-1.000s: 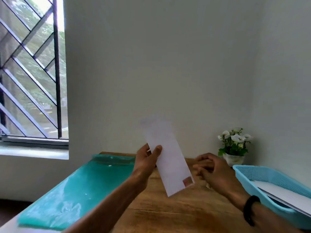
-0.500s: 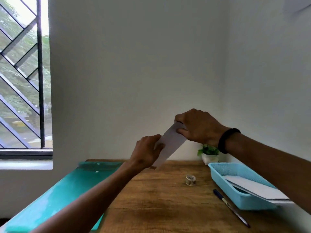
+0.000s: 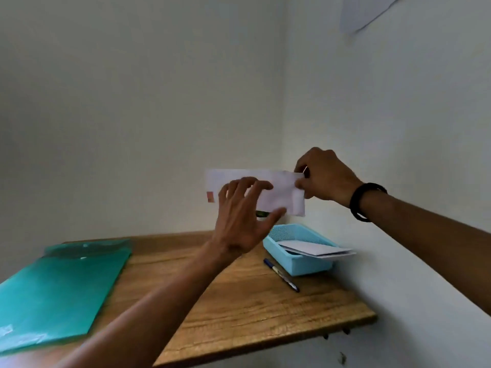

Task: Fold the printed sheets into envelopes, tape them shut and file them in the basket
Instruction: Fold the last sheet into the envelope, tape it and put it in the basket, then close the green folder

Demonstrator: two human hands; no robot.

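A white envelope (image 3: 279, 192) with a small red mark at its left end hangs level in the air above the desk's back right corner. My right hand (image 3: 322, 177), a black band on its wrist, pinches the envelope's right end. In front of the envelope is my left hand (image 3: 243, 216), fingers spread and holding nothing, though whether they touch the paper is unclear. Below sits the light blue basket (image 3: 300, 264) against the right wall, with white sheets (image 3: 316, 249) lying in it.
A blue pen (image 3: 281, 274) lies on the wooden desk (image 3: 252, 314) left of the basket. A green plastic folder (image 3: 58, 290) covers the desk's left side. Walls close the back and right. A bit of green plant (image 3: 261, 214) shows under the envelope.
The envelope has swung from tilted to level and moved right, above the basket. My left hand has let go of it and spread its fingers; my right hand keeps hold.
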